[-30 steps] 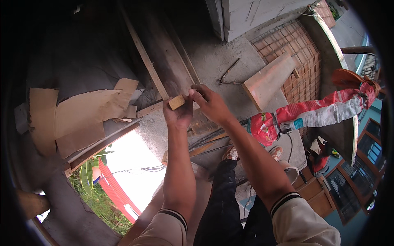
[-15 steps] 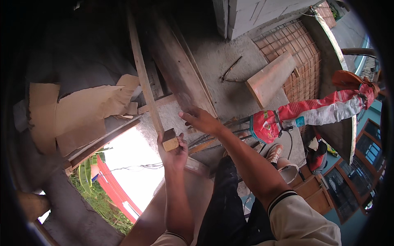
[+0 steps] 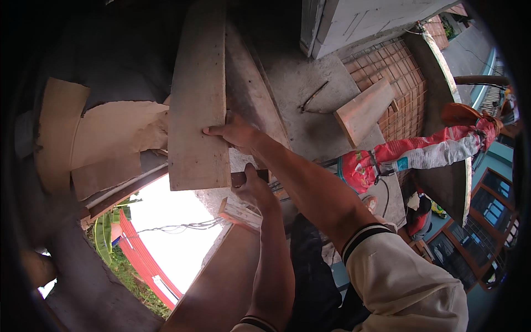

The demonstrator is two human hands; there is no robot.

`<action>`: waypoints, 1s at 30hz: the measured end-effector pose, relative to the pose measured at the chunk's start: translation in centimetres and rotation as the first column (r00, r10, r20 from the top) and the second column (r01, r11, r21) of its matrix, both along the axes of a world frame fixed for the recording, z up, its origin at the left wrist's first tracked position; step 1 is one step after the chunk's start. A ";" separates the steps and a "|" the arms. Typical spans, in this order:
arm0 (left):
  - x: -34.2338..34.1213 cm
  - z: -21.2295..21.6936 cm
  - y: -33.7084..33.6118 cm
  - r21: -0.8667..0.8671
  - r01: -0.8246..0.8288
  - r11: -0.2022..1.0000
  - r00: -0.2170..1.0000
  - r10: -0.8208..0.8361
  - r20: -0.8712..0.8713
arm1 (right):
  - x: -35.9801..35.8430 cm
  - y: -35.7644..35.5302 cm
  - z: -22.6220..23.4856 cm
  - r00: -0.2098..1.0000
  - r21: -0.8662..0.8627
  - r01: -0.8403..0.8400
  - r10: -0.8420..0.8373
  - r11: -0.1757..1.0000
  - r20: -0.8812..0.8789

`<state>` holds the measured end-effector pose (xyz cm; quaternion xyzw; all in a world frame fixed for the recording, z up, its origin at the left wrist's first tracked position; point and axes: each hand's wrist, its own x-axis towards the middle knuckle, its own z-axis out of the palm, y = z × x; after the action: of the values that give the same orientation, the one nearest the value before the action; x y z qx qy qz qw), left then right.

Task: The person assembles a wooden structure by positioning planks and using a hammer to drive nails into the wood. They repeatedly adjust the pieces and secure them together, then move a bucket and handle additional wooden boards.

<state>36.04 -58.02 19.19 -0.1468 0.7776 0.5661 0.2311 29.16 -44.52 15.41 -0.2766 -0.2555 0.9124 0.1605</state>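
Head view, looking down: a worker's right hand (image 3: 235, 133) grips the right edge of a broad wooden plank (image 3: 198, 105), thumb laid flat across its face and the other fingers tucked behind the edge. The plank fills the frame from 12 o'clock toward the centre, its cut lower end just above the left hand (image 3: 255, 191). That hand is closed in a fist around a dark handle (image 3: 251, 177), whose ends poke out on either side of it; what tool the handle belongs to cannot be told. Just below the left fist, a short pale wood offcut (image 3: 240, 213) lies on the concrete ledge (image 3: 310, 119). At 9 o'clock, torn sheets of brown cardboard (image 3: 105, 141) lie beside the plank. At 2 o'clock a second, shorter board (image 3: 362, 109) rests on the concrete next to a panel of rusty wire mesh (image 3: 406, 88). At 3 o'clock another person in red-and-white clothing (image 3: 420, 157) and an orange hard hat (image 3: 462, 113) stands well apart from the worker's hands.
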 end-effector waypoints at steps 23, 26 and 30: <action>13.8 24.2 -32.9 -0.383 0.539 0.750 0.820 -0.571 0.036 | 24.3 -29.2 20.0 0.996 -0.663 -0.004 -0.057 0.749 -0.072; 15.2 21.5 -29.2 -0.314 0.539 0.781 0.826 -0.564 0.015 | 26.4 -26.6 17.4 0.992 -0.609 0.086 -0.124 0.788 -0.020; 17.4 15.6 -19.4 -0.037 0.534 0.845 0.844 -0.530 0.078 | 29.9 -18.3 12.4 0.935 -0.511 0.331 -0.349 0.793 0.065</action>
<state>53.47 -77.47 34.84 0.0498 0.7958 0.4522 0.3997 59.04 -62.86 27.80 -0.3357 0.0539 0.9076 0.2462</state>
